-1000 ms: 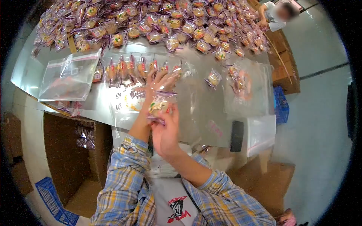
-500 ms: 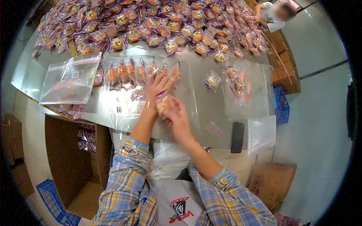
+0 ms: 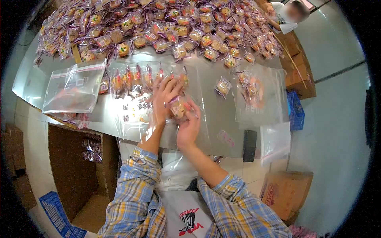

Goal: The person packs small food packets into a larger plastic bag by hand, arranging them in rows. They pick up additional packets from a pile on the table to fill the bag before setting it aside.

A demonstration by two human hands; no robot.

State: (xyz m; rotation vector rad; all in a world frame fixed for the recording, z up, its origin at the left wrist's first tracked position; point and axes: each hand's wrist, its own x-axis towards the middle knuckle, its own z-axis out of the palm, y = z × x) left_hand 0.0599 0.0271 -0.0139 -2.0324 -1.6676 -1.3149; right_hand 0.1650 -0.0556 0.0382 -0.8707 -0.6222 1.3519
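On the metal table, a clear plastic bag (image 3: 133, 107) lies flat with a row of individually wrapped pastries (image 3: 137, 79) standing on edge inside it. My left hand (image 3: 164, 95) rests over the right end of that row, its fingers stretched out and touching the packets. Its wrist and forearm are partly covered by the bag's film. My right hand (image 3: 188, 126) grips one wrapped pastry (image 3: 178, 108) just below and right of the left hand's fingers. A single wrapped pastry (image 3: 222, 87) lies apart, to the right of the bag.
A large heap of wrapped pastries (image 3: 158, 27) covers the far side. Another clear bag (image 3: 71, 89) lies left; a printed bag holding packets (image 3: 260, 99) lies right. A dark block (image 3: 249, 145) sits at the near edge. An open cardboard box (image 3: 75, 166) stands below left. Another person (image 3: 283, 18) is at far right.
My right hand has turned and moved slightly, bringing the held pastry a little to the right. The left hand stays over the row with its fingers shifted slightly.
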